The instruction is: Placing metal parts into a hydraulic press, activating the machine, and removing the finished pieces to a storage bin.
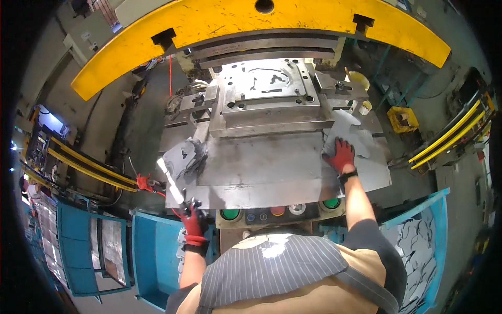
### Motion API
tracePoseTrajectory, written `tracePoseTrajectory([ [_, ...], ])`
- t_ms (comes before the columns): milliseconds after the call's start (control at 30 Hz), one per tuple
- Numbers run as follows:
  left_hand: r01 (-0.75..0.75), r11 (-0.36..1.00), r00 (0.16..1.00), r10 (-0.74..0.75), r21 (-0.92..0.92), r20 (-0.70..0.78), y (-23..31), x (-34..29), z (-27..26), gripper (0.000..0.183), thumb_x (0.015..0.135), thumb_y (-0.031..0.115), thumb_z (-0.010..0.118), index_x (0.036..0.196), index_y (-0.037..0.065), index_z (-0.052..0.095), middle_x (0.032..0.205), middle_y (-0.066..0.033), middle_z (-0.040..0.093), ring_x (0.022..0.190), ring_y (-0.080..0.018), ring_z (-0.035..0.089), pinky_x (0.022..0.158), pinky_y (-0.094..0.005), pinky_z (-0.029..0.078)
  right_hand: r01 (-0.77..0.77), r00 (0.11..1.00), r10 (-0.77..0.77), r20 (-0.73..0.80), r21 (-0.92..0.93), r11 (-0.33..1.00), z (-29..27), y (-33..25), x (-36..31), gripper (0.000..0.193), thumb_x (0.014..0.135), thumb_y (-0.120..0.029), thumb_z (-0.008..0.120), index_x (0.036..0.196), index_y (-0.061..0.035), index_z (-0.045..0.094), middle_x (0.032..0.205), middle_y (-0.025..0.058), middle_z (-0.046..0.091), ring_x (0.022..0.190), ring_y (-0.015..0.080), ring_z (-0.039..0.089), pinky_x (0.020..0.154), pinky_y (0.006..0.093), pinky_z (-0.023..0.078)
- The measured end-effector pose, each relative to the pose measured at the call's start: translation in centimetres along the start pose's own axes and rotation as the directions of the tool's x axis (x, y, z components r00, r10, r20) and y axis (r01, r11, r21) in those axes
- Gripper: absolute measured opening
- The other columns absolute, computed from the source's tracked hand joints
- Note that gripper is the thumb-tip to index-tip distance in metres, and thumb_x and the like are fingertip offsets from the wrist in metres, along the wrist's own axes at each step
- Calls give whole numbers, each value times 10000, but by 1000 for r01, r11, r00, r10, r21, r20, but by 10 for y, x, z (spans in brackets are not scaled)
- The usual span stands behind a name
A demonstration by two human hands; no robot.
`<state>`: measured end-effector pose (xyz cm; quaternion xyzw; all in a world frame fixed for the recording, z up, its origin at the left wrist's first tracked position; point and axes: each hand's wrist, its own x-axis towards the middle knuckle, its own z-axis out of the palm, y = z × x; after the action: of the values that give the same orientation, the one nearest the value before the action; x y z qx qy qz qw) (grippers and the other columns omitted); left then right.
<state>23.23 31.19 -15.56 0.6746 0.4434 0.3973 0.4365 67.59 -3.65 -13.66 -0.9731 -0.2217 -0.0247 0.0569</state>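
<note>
My left hand [193, 220], in a red and black glove, is closed on a white stick-shaped tool [171, 182]. The tool slants up and left, close to a stack of cut grey metal pieces [183, 157] on the press table. My right hand [342, 156], also gloved in red, rests with spread fingers on the near left edge of flat grey metal blanks [348, 131]. Between and beyond my hands sits a steel die [272, 112], with dark cutouts and holes in its bright upper plate.
The yellow press beam [225, 18] spans above the die. Green buttons [230, 214] line the table's front edge. A blue bin [149, 261] stands at left; another blue bin [442, 220] at right holds many cut metal pieces. A yellow crate [402, 120] sits farther right.
</note>
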Motion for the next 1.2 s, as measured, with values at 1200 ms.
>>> tracePoseTrajectory([
  [1200,324,835,851,-51,-445,523,152,5,57,226,906,195,452,1098,77,470,717,-5,524,539,-76,473,435,-219,384,361,895,-181,-407,424,831,-18,73,-50,410,728,-34,518,1137,-46,493,1131,128,532,1034,270,518,880,331,393],
])
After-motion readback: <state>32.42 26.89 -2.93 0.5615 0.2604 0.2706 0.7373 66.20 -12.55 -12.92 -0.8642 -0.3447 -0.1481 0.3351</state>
